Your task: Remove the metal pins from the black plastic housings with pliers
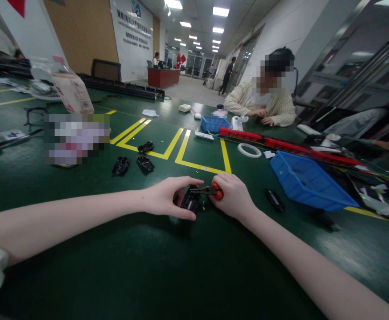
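Near the middle of the green table [121, 275], my left hand [168, 197] is curled round a small black part [190, 202], thumb below and fingers above. My right hand [232, 195] is closed on red-handled pliers [217, 191], whose dark jaws point left and meet the upper edge of the black part. A tiny light piece [204, 205] lies just right of that part. Farther back on the left are three similar black parts [121, 165]. To the right of my right hand lies a dark cylindrical piece [275, 200].
A blue bin [311, 180] stands at the right, with a smaller blue bin [214, 124] farther back. Red strips [281, 146] run behind the larger one. A white ring [249, 150] lies near them. Across the table sits a person [261, 100]. A bottle [72, 91] stands back left.
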`<state>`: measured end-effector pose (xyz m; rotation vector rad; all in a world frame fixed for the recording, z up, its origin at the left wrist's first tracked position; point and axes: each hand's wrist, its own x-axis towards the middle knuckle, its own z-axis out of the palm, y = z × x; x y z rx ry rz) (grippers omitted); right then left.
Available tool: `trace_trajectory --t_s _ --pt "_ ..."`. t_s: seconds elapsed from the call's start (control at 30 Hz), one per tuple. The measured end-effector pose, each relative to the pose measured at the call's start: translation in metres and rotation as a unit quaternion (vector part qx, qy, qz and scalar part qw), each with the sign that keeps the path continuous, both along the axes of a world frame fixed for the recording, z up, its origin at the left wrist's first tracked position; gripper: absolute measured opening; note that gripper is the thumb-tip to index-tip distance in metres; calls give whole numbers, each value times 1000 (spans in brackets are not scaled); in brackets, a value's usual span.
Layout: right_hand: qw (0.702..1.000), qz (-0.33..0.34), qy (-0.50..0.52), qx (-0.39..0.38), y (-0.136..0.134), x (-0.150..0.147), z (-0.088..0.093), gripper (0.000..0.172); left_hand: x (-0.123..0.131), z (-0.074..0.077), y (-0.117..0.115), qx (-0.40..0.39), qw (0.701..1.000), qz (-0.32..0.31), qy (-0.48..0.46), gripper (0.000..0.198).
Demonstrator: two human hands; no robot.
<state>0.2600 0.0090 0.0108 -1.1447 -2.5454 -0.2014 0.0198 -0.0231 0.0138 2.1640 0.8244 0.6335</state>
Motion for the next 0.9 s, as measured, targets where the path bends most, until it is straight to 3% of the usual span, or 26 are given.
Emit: trace_trajectory --t_s 0.6,0.9 --pt "999 -5 -11 34 -3 0 3 5 1 1 1 -81 997 -4 -8 69" --pt "1000 -5 8 4 -2 0 2 4 -2 3 -1 -144 988 -18 -49 89"
